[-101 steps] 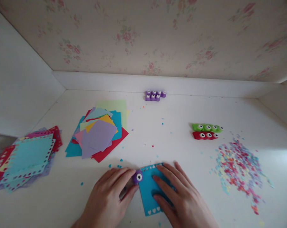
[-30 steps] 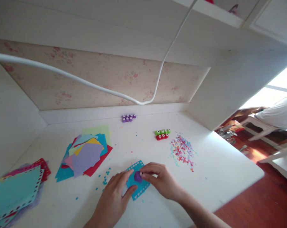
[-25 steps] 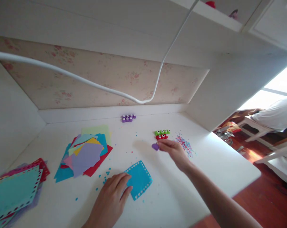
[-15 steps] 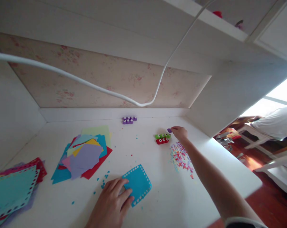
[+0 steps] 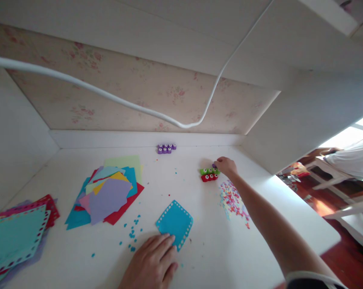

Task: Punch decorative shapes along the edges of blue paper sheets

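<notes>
My left hand lies flat on the white desk, fingers stretched out, its fingertips on the near edge of a blue paper square with punched heart holes along its border. My right hand reaches far across the desk with fingers closed on a small purple punch. It holds the punch at the back right end of a row of green punches, which sit behind a row of red punches.
A fanned pile of coloured paper squares lies left of centre, punched sheets at the far left. Purple punches stand by the back wall. Confetti is heaped at right. A white cable hangs overhead. A person in white is off right.
My right hand lifted the purple punch off the blue square and carried it back right to the green and red punches. My left hand slid toward me, to the square's near edge.
</notes>
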A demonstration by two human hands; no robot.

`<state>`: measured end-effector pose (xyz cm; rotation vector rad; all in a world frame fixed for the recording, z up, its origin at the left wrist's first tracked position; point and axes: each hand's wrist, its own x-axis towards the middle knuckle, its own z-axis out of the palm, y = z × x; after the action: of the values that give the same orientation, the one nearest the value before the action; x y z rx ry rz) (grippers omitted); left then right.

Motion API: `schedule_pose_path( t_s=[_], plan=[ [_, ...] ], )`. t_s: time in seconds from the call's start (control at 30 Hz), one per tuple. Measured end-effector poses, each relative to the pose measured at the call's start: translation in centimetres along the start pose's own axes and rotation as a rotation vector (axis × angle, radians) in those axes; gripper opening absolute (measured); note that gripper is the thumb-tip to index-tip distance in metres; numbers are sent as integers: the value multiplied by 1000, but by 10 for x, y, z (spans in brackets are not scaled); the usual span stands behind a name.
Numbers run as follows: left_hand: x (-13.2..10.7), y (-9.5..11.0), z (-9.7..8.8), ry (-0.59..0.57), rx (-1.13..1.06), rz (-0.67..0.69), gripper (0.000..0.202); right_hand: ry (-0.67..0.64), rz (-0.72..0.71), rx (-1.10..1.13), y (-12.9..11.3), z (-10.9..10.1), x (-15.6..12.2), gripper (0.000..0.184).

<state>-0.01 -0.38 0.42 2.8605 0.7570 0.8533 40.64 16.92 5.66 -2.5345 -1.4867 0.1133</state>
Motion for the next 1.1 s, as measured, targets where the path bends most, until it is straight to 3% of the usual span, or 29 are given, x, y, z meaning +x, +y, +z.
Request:
schedule_pose_path(
  t_s=[0.13,0.33,0.43,0.53,0.77,0.9,1.0,1.1],
  plan=[
    [-4,2,9,-24,140,-25,37,50,-204,8,-36,1,-9,24],
    [-10,11,19,-2,173,-130,45,-63,-604,81,-134,41,-22,30],
    [-12,12,24,-2,142,-151,44,-60,-661,102,-177,60,-15,35],
    [-12,11,26,6,139,-171,44,-48,-641,123,-202,70,-3,36],
    [-7,12,20,-12,112,-165,38,-56,-516,209,-205,73,-3,30],
    [-2,15,13,50,30,-172,24,-88,-436,331,-200,63,-13,27],
    [1,14,2,126,-82,-244,20,-154,-415,481,-193,52,-37,25],
    [3,5,-14,133,-157,-373,22,-317,-487,650,-178,40,-80,29]
  ],
)
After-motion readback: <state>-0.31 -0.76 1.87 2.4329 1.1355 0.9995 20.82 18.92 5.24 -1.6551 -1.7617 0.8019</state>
